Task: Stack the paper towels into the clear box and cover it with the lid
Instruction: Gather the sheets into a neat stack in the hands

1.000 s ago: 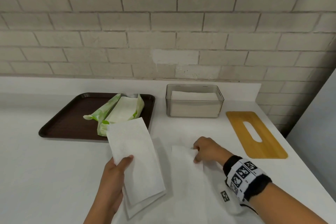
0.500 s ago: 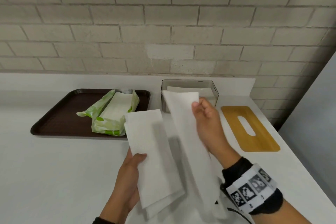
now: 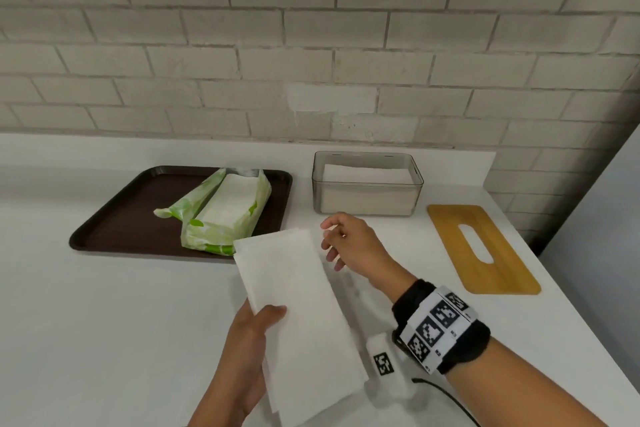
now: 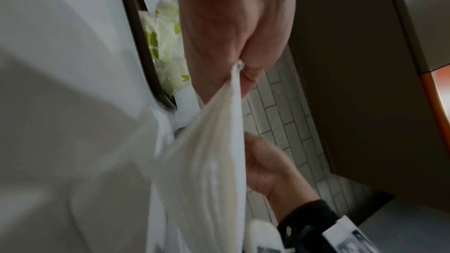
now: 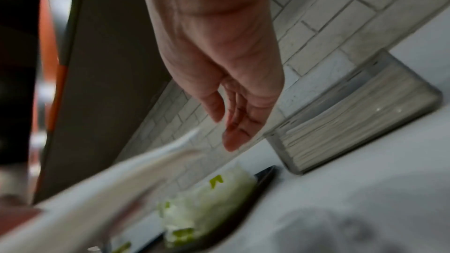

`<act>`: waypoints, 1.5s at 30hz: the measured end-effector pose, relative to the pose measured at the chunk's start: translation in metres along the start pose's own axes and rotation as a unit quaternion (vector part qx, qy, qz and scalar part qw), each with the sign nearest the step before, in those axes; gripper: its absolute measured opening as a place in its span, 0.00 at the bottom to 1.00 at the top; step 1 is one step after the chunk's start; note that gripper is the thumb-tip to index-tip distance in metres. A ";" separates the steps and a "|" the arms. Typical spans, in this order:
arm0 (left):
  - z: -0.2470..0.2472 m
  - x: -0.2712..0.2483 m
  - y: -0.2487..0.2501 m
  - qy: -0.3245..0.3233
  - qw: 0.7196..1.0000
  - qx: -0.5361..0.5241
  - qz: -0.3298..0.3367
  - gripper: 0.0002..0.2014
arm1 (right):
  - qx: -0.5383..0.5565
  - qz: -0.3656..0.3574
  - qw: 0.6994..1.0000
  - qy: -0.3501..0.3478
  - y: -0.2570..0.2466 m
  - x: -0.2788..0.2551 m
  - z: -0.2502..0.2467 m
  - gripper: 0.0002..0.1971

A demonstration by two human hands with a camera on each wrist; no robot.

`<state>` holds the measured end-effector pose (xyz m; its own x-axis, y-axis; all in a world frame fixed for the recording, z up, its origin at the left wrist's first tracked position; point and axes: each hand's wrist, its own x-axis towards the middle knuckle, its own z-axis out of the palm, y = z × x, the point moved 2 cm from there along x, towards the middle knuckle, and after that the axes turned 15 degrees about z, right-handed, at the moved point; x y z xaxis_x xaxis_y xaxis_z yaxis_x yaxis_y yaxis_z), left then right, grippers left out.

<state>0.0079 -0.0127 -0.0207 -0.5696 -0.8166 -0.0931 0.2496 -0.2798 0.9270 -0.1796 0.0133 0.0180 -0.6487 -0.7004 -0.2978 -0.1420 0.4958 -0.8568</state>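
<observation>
My left hand (image 3: 258, 329) grips a small stack of folded white paper towels (image 3: 298, 315) from below, thumb on top; the left wrist view shows its fingers pinching the towels (image 4: 207, 161). My right hand (image 3: 343, 243) hovers beside the stack's far right corner with fingers relaxed and nothing in them, as the right wrist view of this right hand (image 5: 233, 122) confirms. The clear box (image 3: 367, 184) stands by the wall, partly filled with white towels. The wooden lid (image 3: 481, 250) with an oval slot lies flat to the right of the box.
A dark brown tray (image 3: 121, 218) at the left carries an opened green-and-white towel package (image 3: 225, 211) with towels inside. A brick wall runs behind the white counter (image 3: 104, 322). The counter's right edge lies just past the lid.
My right hand carried a towel it picked off the counter over to the left hand's stack, let it go and now hangs open beside it. The left hand kept holding the stack.
</observation>
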 end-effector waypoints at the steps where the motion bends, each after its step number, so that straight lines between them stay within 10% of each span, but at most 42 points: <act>1: -0.005 -0.002 0.002 -0.004 1.000 0.000 0.002 0.15 | -0.055 0.002 0.998 0.005 0.004 0.010 -0.004 0.09; 7: -0.030 -0.005 0.010 0.041 0.999 0.001 0.033 0.17 | -0.444 0.030 0.887 -0.127 0.035 0.045 0.006 0.51; 10: -0.038 -0.007 0.013 0.071 0.996 0.009 0.047 0.17 | -0.484 0.022 0.865 -0.129 0.041 0.051 0.013 0.42; 13: -0.044 -0.005 0.016 0.104 0.992 0.012 0.070 0.17 | -0.413 0.007 0.899 -0.143 0.042 0.052 0.015 0.14; 16: -0.047 0.000 0.020 0.153 0.982 0.015 0.111 0.15 | -0.130 -0.029 0.984 -0.116 0.025 0.039 0.004 0.11; 21: -0.032 0.011 0.025 0.182 0.974 0.023 0.136 0.09 | 0.254 -0.099 0.947 -0.170 -0.029 -0.013 -0.034 0.05; 27: 0.011 0.025 0.023 0.108 0.983 0.070 0.131 0.09 | 0.146 -0.220 0.962 0.063 -0.036 -0.029 -0.025 0.10; 32: 0.046 0.023 0.024 0.039 0.991 0.063 0.110 0.16 | -0.041 -0.161 0.973 0.160 -0.005 -0.016 0.001 0.10; 38: 0.059 0.029 0.012 0.014 0.984 0.104 0.146 0.14 | 0.007 -0.113 0.987 0.114 0.007 -0.023 -0.018 0.08; 42: 0.059 0.032 0.008 0.053 0.991 -0.040 0.113 0.09 | 0.074 0.022 0.994 -0.083 0.029 -0.035 -0.038 0.27; 45: 0.049 0.036 0.009 0.076 0.984 -0.078 0.142 0.10 | -0.015 0.049 0.986 -0.159 0.052 -0.054 -0.049 0.22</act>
<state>-0.0487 -0.0198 0.0023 -0.3386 -0.9359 0.0970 0.5052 -0.0938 0.8579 -0.1887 0.1022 0.0098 -0.3934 -0.7712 -0.5004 -0.1155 0.5815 -0.8053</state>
